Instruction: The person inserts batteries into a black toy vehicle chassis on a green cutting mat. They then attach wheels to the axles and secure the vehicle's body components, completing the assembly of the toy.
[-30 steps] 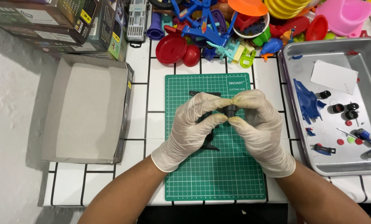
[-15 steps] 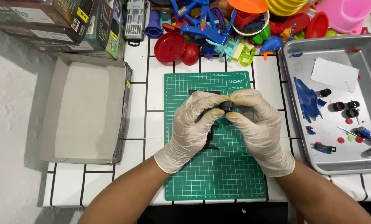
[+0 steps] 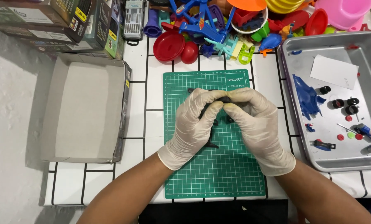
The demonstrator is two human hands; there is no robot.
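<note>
Hobby workbench, home model-making corner: white tiled tabletop (image 3: 156, 93) with dark grout lines serving as the work surface; green gridded cutting mat (image 3: 214, 170) lying at the centre; metal tray (image 3: 339, 166) sitting at the right, holding small blue plastic parts, black wheels and coloured caps; heap of bright plastic toy pieces (image 3: 218, 29) piling along the far edge; open grey cardboard box (image 3: 83, 108) resting at the left; printed kit boxes (image 3: 57, 23) stacking at the far left corner
</note>
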